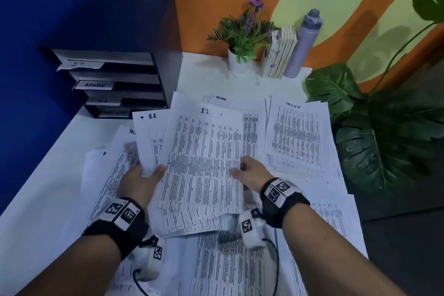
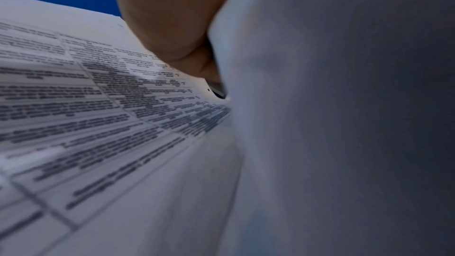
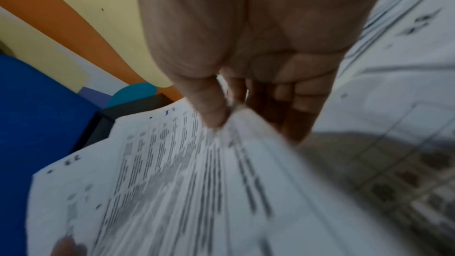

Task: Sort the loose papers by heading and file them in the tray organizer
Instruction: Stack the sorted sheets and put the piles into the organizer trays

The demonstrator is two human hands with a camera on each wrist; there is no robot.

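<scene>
Both hands, left hand (image 1: 141, 179) and right hand (image 1: 249, 170), grasping fanned white printed papers (image 1: 201, 163); black labelled tray organizer (image 1: 115, 79) lies upper left, nearer the left

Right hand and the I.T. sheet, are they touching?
Touching. The right wrist view shows the right hand pinching the I.T. sheet at its edge, thumb on top.

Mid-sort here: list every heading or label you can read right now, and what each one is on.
"I.T": top sheet of the held stack.
"H.R": held sheet behind it.
"ADMIN": sheet lying on the desk.
"ADMIN": second tray label on the organizer.
Task-list sheet heading, the other tray labels, the table print: too blurred to read.
</scene>
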